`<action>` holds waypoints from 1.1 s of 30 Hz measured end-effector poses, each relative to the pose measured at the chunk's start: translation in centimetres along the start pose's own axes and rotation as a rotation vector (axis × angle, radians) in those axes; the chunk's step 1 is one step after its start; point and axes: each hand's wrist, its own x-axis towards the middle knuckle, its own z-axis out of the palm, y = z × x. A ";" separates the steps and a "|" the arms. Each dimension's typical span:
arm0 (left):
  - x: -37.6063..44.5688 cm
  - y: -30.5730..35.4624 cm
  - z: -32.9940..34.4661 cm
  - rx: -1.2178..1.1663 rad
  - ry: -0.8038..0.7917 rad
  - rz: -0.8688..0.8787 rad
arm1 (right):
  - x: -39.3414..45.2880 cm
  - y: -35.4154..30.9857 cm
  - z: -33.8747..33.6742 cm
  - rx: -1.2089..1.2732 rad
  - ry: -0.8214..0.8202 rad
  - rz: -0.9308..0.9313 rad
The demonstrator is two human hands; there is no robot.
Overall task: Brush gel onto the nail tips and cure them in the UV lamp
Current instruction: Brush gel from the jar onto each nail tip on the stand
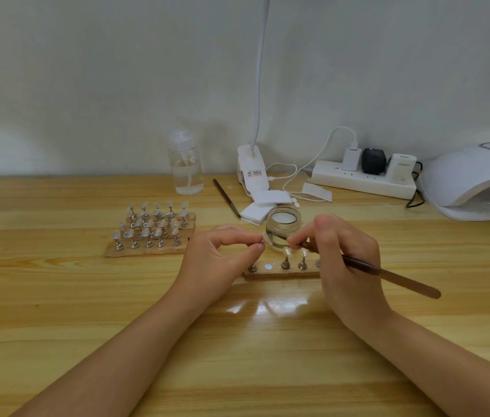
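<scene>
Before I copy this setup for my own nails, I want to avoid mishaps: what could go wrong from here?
1. The left hand only pinches the nail tip on its small stand; brush pressure could twist it out of that grip.
2. The open glass jar sits right behind both hands; the right hand or the brush could knock it.

1. Two bare forearms come in from the bottom edge, no sleeves showing anywhere.
2. The bare left hand (219, 260) has no rings, watch or bracelet.
3. The bare right hand (346, 266) is likewise unadorned, no glove.
4. The thumbnails look short and unpainted.
</scene>
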 end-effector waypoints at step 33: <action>0.2 -0.6 -0.1 -0.054 0.077 0.087 | -0.6 -0.1 0.1 -0.026 -0.007 0.021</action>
